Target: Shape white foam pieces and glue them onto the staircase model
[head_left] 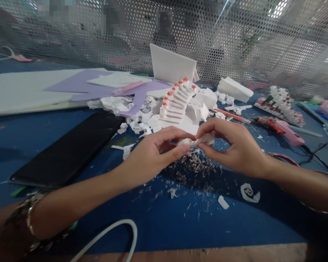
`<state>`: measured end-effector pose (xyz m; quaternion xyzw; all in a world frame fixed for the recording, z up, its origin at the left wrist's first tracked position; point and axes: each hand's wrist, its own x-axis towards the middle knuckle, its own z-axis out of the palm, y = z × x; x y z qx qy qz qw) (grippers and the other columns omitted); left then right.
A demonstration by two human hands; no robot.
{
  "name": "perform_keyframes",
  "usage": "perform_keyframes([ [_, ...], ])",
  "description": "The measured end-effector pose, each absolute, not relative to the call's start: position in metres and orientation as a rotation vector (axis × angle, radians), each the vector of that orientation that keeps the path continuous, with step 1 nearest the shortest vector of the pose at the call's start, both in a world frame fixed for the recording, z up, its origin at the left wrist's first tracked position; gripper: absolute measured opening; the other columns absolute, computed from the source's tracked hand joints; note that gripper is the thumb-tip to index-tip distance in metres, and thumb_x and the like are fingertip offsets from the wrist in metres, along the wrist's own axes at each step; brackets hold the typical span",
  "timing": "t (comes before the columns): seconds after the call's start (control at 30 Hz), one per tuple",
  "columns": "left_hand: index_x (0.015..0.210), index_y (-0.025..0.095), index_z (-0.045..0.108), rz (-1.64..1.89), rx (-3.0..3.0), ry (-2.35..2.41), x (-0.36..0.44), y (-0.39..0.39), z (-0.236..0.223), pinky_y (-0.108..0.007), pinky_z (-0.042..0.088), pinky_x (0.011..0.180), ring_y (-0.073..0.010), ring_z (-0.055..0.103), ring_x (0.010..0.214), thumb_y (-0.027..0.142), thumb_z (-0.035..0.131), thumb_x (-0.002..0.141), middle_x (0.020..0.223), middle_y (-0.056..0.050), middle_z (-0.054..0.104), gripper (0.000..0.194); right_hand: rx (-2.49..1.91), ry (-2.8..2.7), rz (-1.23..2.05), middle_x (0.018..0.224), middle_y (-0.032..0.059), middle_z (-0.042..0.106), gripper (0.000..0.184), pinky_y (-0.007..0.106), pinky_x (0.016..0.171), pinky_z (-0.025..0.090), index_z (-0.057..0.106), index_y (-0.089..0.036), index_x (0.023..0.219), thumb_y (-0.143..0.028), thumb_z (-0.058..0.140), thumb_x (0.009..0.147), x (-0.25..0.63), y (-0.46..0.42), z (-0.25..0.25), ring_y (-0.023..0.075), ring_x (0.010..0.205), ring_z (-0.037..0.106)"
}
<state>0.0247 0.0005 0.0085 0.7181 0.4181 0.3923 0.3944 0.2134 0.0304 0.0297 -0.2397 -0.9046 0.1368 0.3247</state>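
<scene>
- The left hand (150, 153) and the right hand (232, 145) meet over the worktop (180, 225). Between them is a small, crumpled white piece (209, 138), which looks like paper.
- The grip of each hand pinches one end of it, thumb against fingers. Fingertips seem best because the piece is small and soft, and a whole fist would likely squash it.
- The piece is held up over a patch of tiny shavings (196, 163), maybe so it stays clean and easy to see.
- Just behind the hands are little white steps (173, 109) with red dots on top. White scraps are heaped around them.
- A white board (172, 63) stands tilted behind the steps. What props it up is hard to see.
- A pink glue gun (287, 131) lies near the right hand, perhaps to be easy to reach.
- A flat black thing (71, 149) lies off to the left, away from the shavings.
</scene>
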Motion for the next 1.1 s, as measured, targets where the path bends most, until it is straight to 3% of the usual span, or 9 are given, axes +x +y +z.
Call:
perform_keyframes([
  [0.3, 0.103, 0.025, 0.059, 1.047, 1.799, 1.120, 0.0209, 0.0012, 0.0043, -0.015, 0.046, 0.075, -0.0112, 0.059, 0.087, 0.030, 0.061, 0.075, 0.100, 0.002, 0.064, 0.029, -0.577, -2.432, 0.315, 0.079, -0.0005, 0.060, 0.013, 0.013, 0.067, 0.040, 0.058, -0.012, 0.086, -0.021, 0.056, 0.078, 0.2143, 0.0316, 0.0328, 0.0033, 0.072, 0.053],
  [0.77, 0.079, 0.021, 0.063, 1.029, 1.719, 0.967, 0.0211, 0.0042, 0.0068, -0.011, 0.045, 0.064, -0.0066, 0.057, 0.070, 0.024, 0.061, 0.074, 0.077, 0.004, 0.064, 0.006, -0.504, -2.470, 0.353, 0.077, 0.0000, 0.059, 0.008, 0.014, 0.065, 0.040, 0.058, -0.011, 0.083, -0.017, 0.054, 0.079, 0.2165, 0.0304, 0.0349, 0.0027, 0.070, 0.051],
  [1.1, 0.075, 0.021, 0.061, 1.048, 1.563, 0.937, 0.0192, 0.0032, 0.0045, -0.011, 0.040, 0.053, -0.0045, 0.049, 0.058, 0.024, 0.063, 0.072, 0.066, 0.005, 0.056, 0.005, -0.506, -2.421, 0.549, 0.073, -0.0006, 0.057, 0.010, 0.014, 0.065, 0.040, 0.058, -0.011, 0.081, -0.020, 0.054, 0.080, 0.2132, 0.0285, 0.0351, 0.0018, 0.064, 0.049],
])
